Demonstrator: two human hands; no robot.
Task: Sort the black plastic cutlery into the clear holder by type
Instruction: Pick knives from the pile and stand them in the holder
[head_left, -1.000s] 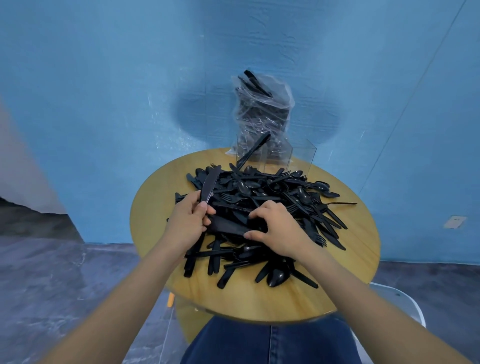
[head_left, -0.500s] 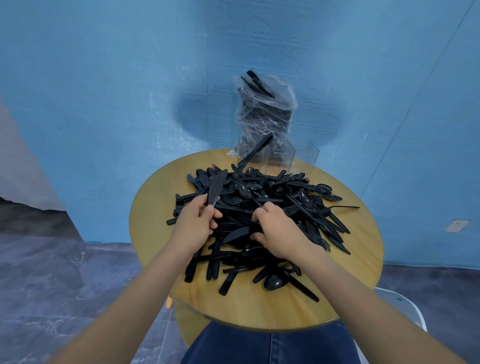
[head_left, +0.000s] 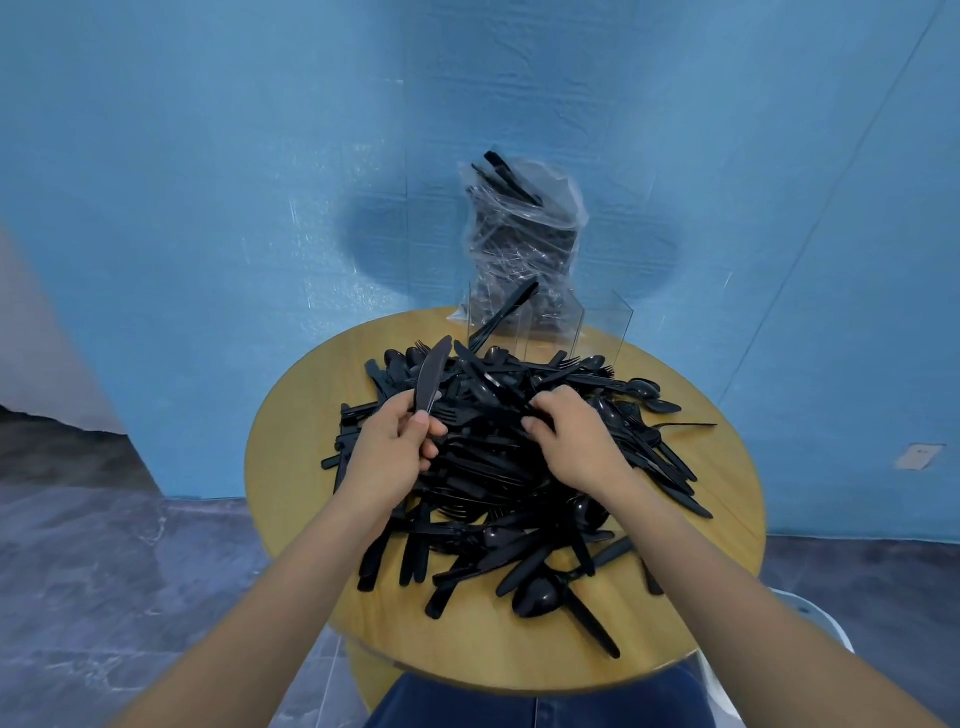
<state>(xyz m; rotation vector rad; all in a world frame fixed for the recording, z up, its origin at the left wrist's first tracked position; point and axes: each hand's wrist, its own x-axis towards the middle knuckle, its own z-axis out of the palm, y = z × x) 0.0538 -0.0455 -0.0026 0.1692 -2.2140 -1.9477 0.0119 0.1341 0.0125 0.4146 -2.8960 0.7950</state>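
A big heap of black plastic cutlery (head_left: 498, 467) covers the round wooden table (head_left: 311, 519). My left hand (head_left: 389, 457) holds a black knife (head_left: 431, 379), blade pointing up and away, over the heap's left side. My right hand (head_left: 576, 441) rests on the middle of the heap with its fingers curled into the pieces; whether it grips one is unclear. The clear holder (head_left: 566, 327) stands at the table's far edge, and one black piece (head_left: 504, 314) leans in its left compartment.
A clear plastic bag of more black cutlery (head_left: 524, 228) stands behind the holder against the blue wall. A white chair edge (head_left: 810, 618) shows at the lower right. My knees in blue jeans (head_left: 519, 706) sit under the table's near rim.
Both hands have shifted farther over the heap. The left hand has kept the knife and raised it. The right hand has moved from the near middle toward the far middle.
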